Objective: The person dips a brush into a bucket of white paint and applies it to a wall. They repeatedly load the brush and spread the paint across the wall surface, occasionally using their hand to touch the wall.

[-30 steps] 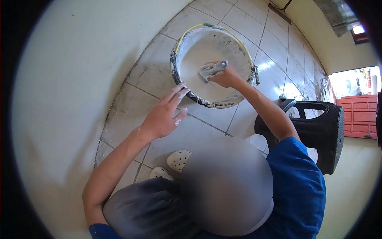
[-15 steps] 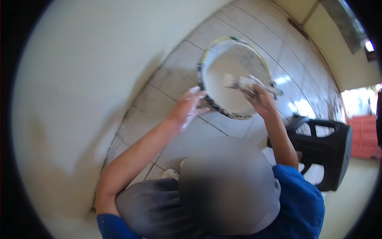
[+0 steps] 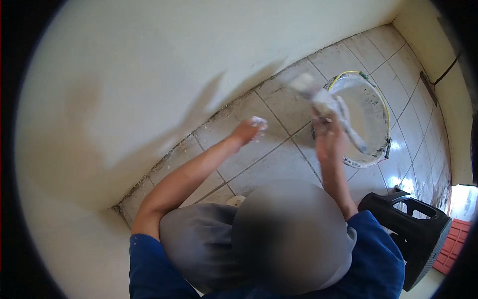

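Paintbrush [image 3: 324,101] in the right hand [image 3: 331,135] is blurred, any lettering illegible.

Right fingers [image 3: 320,124] gripping brush [image 3: 324,101] | left fingers [image 3: 259,122] white-smeared | bucket [image 3: 381,117] on tiles [image 3: 294,164]

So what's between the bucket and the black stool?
Just bare floor tiles between the bucket and the black stool; you can see that in the head view.

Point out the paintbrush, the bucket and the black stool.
Paintbrush [image 3: 324,101], head view: its white-coated middle.
Bucket [image 3: 378,103], head view: inner wall, right side.
Black stool [image 3: 422,231], head view: its side.
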Demonstrator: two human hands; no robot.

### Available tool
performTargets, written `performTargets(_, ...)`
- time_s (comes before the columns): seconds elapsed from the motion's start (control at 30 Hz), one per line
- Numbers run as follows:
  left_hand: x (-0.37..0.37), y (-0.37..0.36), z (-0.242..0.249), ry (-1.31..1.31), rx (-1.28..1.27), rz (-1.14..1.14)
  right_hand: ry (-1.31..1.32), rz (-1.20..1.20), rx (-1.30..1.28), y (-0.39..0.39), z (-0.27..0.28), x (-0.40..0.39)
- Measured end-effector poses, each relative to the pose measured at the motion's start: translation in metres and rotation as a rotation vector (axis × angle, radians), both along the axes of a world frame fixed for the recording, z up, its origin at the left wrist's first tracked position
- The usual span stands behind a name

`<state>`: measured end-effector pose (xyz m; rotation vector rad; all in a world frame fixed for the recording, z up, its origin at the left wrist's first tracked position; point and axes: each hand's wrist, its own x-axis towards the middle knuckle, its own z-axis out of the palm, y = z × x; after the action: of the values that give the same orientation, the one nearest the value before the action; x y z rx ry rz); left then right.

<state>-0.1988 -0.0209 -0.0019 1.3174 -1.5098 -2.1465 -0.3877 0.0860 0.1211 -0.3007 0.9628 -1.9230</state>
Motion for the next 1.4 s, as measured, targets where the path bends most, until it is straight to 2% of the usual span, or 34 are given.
performTargets(0.07, 0.038, -0.012, -0.012, -0.089, -0.012, 0.017, 0.088, 0.063, -0.002, -0.026, -0.022, 0.039)
performTargets(0.17, 0.086, -0.021, -0.018, -0.217, -0.113, 0.102, 0.086, 0.096, 0.024, -0.062, -0.084, 0.081)
performTargets(0.3, 0.113, -0.020, -0.019, -0.358, -0.200, 0.176, -0.018, 0.071, 0.161, -0.080, -0.137, 0.120)
performTargets(0.4, 0.109, -0.009, -0.003, -0.434, -0.289, 0.020, 0.000, 0.035, 0.191, -0.094, -0.175, 0.135)
performTargets(0.47, 0.109, 0.000, -0.005, -0.470, -0.510, -0.238, -0.007, 0.031, 0.151, -0.108, -0.180, 0.143)
performTargets(0.5, 0.110, 0.005, -0.004, -0.486, -0.618, -0.369, -0.036, 0.043, 0.110, -0.117, -0.173, 0.146)
performTargets(0.6, 0.109, 0.015, -0.006, -0.556, -0.613, -0.633, -0.054, 0.076, -0.021, -0.143, -0.138, 0.147)
performTargets(0.73, 0.121, 0.014, -0.014, -0.549, -0.611, -0.607, -0.114, 0.099, -0.155, -0.122, -0.031, 0.136)
performTargets(0.83, 0.126, 0.006, -0.017, -0.588, -0.585, -0.581, -0.110, 0.070, -0.275, -0.107, -0.003, 0.133)
performTargets(0.93, 0.128, 0.000, -0.024, -0.630, -0.601, -0.580, -0.039, 0.037, -0.111, -0.123, -0.044, 0.141)
performTargets(1.0, 0.128, 0.000, -0.026, -0.647, -0.621, -0.566, -0.009, 0.099, 0.140, -0.137, -0.122, 0.143)
performTargets(1.03, 0.126, 0.000, -0.024, -0.620, -0.624, -0.560, -0.050, 0.058, 0.181, -0.135, -0.143, 0.144)
performTargets(1.17, 0.115, 0.008, -0.005, -0.604, -0.525, -0.558, -0.113, 0.023, 0.258, -0.116, -0.142, 0.143)
performTargets(1.2, 0.112, 0.009, -0.001, -0.623, -0.476, -0.562, -0.115, 0.038, 0.215, -0.121, -0.134, 0.144)
performTargets(1.27, 0.113, 0.011, -0.006, -0.643, -0.584, -0.600, -0.118, 0.068, 0.122, -0.139, -0.109, 0.146)
performTargets(1.4, 0.114, 0.004, -0.018, -0.610, -0.607, -0.618, -0.179, 0.104, -0.234, -0.125, 0.030, 0.140)
